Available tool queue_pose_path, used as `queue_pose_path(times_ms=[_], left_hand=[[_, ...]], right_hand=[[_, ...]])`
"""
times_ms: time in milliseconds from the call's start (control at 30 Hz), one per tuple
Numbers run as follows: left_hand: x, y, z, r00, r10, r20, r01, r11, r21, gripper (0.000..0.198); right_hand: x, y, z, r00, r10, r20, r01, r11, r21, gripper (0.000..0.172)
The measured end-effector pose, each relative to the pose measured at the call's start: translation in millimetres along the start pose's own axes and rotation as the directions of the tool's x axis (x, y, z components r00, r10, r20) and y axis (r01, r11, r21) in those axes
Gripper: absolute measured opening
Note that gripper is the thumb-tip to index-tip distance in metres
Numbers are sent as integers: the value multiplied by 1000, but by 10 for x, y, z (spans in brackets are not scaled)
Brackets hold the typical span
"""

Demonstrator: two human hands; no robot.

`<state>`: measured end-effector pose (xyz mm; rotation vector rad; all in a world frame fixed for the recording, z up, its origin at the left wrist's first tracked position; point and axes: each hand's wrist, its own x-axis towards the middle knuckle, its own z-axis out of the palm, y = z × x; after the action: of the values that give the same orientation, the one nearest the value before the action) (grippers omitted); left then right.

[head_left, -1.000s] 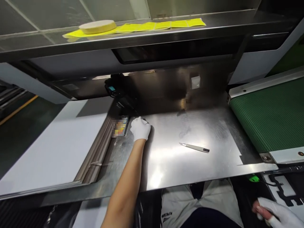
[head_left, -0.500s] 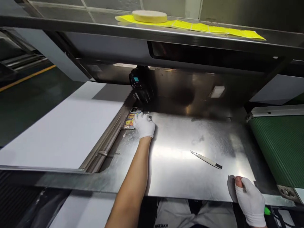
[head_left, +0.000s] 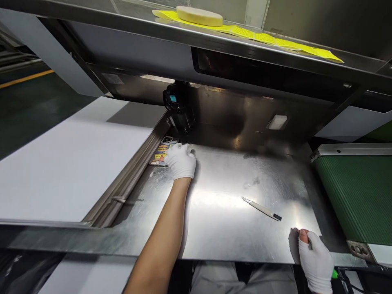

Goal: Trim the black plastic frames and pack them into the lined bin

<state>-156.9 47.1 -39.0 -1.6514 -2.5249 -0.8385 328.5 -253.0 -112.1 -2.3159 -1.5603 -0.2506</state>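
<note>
My left hand, in a white glove, reaches to the far left of the metal table. Its fingers are curled over the right side of a phone in a colourful cartoon case, which lies flat with its camera side up. Part of the phone is hidden under the glove. My right hand, gloved with the thumb tip bare, is at the table's front right edge, thumb and fingers pinched together. Whatever is between them cannot be made out. A white craft knife with a black end lies between the hands, touched by neither.
A stack of white boards fills the left. Behind the phone stands a black device with a small screen. A green conveyor belt runs at the right. Overhead, a metal shelf carries yellow labels and a pale roll.
The view has shifted and tilted slightly, so the table appears further left. Both hands keep nearly the same places, and the phone and knife stay put on the table.
</note>
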Motion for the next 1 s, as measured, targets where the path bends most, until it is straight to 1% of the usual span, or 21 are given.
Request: queue_pose_path(times_ms=[133, 233, 333, 433, 533, 633, 867, 1000], left_hand=[[19, 10, 15, 994, 52, 92, -52, 999, 7, 29], [57, 18, 28, 985, 104, 141, -105, 994, -1, 26], [121, -11, 42, 976, 145, 159, -144, 989, -19, 31], [173, -91, 41, 982, 145, 122, -142, 989, -36, 49], [197, -170, 21, 992, 104, 75, -101, 994, -42, 59], [195, -194, 0, 996, 68, 49, -66, 997, -42, 60], [160, -150, -39, 1000, 13, -12, -14, 1000, -28, 65], [153, -121, -87, 999, 17, -28, -18, 999, -32, 63]], right_hand=[[32, -69, -40, 1000, 10, 9, -10, 1000, 15, 67], [46, -110, -45, 1000, 21, 5, -22, 999, 48, 69], [48, -120, -32, 999, 29, 15, -30, 997, 65, 69], [45, -110, -23, 999, 37, 27, -38, 997, 60, 68], [45, -92, -18, 999, 37, 24, -38, 998, 47, 68], [44, -76, -9, 999, 35, 24, -35, 999, 28, 67], [45, -69, 11, 1000, 16, 27, -16, 1000, 6, 66], [53, -84, 10, 1000, 23, 21, -23, 1000, 8, 66]])
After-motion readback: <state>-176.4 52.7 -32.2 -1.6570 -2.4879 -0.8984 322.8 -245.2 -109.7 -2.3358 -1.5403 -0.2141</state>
